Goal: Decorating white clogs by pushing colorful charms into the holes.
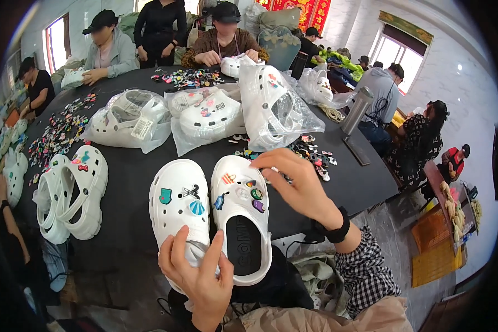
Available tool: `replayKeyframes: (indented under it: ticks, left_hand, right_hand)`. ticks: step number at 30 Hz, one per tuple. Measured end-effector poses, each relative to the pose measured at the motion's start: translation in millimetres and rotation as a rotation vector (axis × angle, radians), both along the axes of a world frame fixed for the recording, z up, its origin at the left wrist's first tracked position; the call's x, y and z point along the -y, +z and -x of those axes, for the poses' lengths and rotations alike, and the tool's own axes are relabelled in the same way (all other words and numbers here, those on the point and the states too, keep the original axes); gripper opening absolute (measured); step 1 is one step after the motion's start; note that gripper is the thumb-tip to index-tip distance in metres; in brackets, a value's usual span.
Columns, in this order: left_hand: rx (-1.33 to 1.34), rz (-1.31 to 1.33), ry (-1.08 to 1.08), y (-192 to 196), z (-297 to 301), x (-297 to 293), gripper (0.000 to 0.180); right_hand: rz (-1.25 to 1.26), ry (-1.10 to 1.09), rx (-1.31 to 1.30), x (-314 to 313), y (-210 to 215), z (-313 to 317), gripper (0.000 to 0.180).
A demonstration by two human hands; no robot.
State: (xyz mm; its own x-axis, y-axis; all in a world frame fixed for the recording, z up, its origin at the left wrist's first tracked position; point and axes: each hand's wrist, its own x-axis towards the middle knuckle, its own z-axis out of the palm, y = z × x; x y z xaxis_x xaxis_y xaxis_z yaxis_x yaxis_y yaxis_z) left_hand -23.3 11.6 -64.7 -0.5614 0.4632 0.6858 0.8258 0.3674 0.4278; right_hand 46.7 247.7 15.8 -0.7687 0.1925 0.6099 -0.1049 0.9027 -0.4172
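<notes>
In front of me a pair of white clogs stands side by side, toes pointing away. The left clog [171, 221] carries a teal charm, a dark crossed-shape charm and a blue shell charm [196, 207]. My left hand [199, 279] grips this clog around its opening, where crumpled whitish wrapping shows. On the right clog [232, 217] are several charms, among them a striped basket, a blue one and a purple one [258, 205]. At its toe edge my right hand [301, 185] rests with fingers bent and slightly apart, nothing visible between the tips.
Another white clog pair [72, 191] stands at left. Bagged clogs [207, 113] line up behind mine. Loose charms [61, 130] lie in heaps on the black table [127, 188]. A steel flask [358, 110] and a phone [357, 151] are at right. Several people sit around.
</notes>
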Motion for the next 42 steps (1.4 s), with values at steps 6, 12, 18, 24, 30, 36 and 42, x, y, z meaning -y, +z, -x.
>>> replayKeyframes:
  ticks: [6, 12, 18, 24, 30, 36, 42]
  left_hand:
    - [-0.017, -0.022, 0.011, -6, -1, 1, 0.040]
    - [0.001, -0.040, 0.019, -9, -4, 2, 0.041]
    - [0.019, -0.077, 0.000, -7, -3, -1, 0.041]
    - [0.020, -0.057, 0.017, -10, -2, 1, 0.041]
    - [0.052, -0.013, -0.053, 5, -3, 0, 0.032]
    - [0.034, 0.018, -0.062, 4, 0, -1, 0.032]
    - [0.066, 0.089, -0.002, 1, -1, 0, 0.040]
  right_hand:
    - [-0.017, 0.249, 0.135, 22, -3, 32, 0.013]
    - [-0.367, 0.319, 0.247, 16, -1, 48, 0.016]
    - [-0.075, 0.482, 0.437, 7, 10, 49, 0.013]
    - [0.162, 0.384, 0.268, 21, -11, 44, 0.007]
    - [0.348, 0.349, 0.177, 18, -20, 36, 0.013]
    - [1.400, 0.714, -0.235, 14, -37, 49, 0.013]
    - [1.193, 0.464, -0.272, -4, -20, 28, 0.018]
